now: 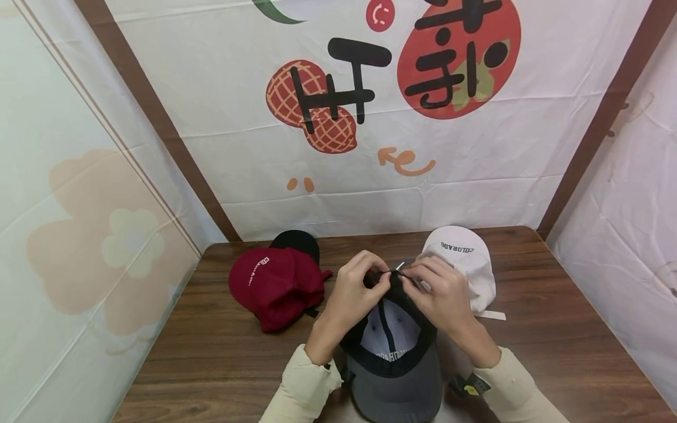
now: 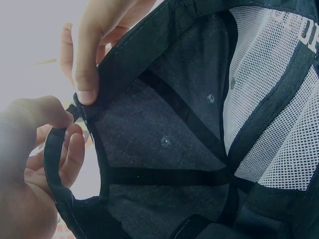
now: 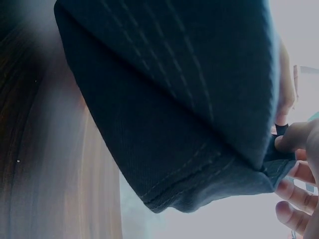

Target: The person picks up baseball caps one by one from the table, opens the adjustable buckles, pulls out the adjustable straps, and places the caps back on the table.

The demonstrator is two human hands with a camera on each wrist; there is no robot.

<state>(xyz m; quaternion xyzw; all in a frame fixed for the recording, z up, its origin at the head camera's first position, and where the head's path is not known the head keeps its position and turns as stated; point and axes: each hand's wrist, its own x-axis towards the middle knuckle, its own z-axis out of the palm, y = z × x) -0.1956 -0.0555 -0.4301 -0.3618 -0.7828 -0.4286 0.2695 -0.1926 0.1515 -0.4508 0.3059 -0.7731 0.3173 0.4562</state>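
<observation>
- Head: from above, forward and down over the table (image 1: 174,376).
- Left wrist: close, into the dark cap (image 2: 144,154).
- Right wrist: close, same cap's outside.

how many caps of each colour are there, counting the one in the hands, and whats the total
Grey cap: 1 (in the hands)
Red cap: 1
White cap: 1
Black cap: 1 (mostly hidden by the red one, so counted from the part that shows)
Total: 4
</observation>
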